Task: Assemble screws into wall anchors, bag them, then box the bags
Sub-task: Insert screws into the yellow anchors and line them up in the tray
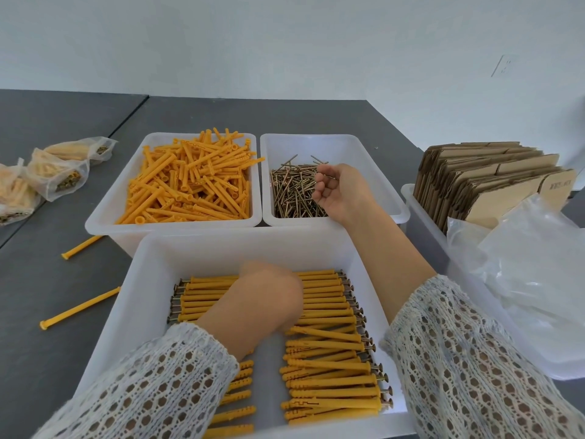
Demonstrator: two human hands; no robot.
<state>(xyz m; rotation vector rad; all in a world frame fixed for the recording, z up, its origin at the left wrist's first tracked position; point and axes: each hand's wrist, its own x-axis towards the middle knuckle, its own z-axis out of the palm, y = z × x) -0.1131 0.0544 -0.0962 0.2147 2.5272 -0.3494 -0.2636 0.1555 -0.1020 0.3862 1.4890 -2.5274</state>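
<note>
The right hand (pixel 338 191) hangs over the bin of screws (pixel 296 191), its fingers curled around a few of them. The left hand (pixel 266 296) rests down among the assembled anchors (pixel 329 353) in the near bin (pixel 196 248); its fingers are hidden, so its grip cannot be told. Loose anchors (pixel 190 185) fill the bin behind.

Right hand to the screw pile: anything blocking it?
Nothing visible. The right hand is already inside the screw bin, fingers curled directly over the screws, apparently pinching a few. The left hand is down in the near bin of assembled anchors.
</note>
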